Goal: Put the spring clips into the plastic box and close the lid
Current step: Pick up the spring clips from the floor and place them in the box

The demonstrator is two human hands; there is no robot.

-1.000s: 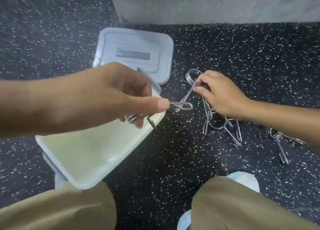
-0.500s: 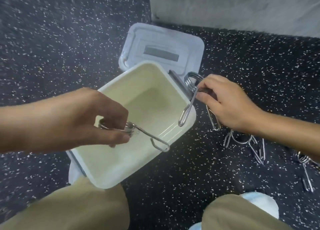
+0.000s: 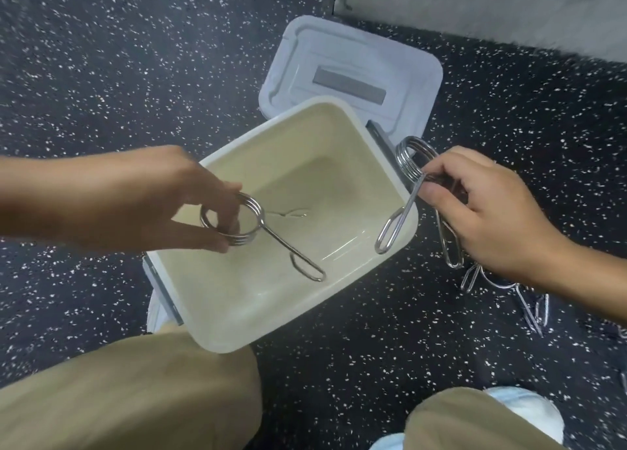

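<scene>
An open cream plastic box [image 3: 342,314] stands on the dark speckled floor between my knees, nothing lying on its bottom. Its pale grey lid [image 3: 356,63] lies flat just behind it. My left hand [image 3: 135,202] pinches the coil of a metal spring clip [image 3: 264,236] over the box's left half, the clip's looped arm hanging inside. At the box's right rim, my right hand [image 3: 488,219] grips a second spring clip [image 3: 407,185] whose arm dips over the edge. More spring clips [image 3: 488,280] lie on the floor under and beyond that hand.
A grey wall base [image 3: 492,5] runs along the back right. My tan-trousered knees [image 3: 129,395] fill the bottom of the view, with a pale blue shoe [image 3: 522,412] at lower right. Speckled floor surrounds the box on the left.
My left hand has carried its clip from right of the box to above the box's inside. My right hand lifted a clip from the pile to the box's right rim. The view shifted.
</scene>
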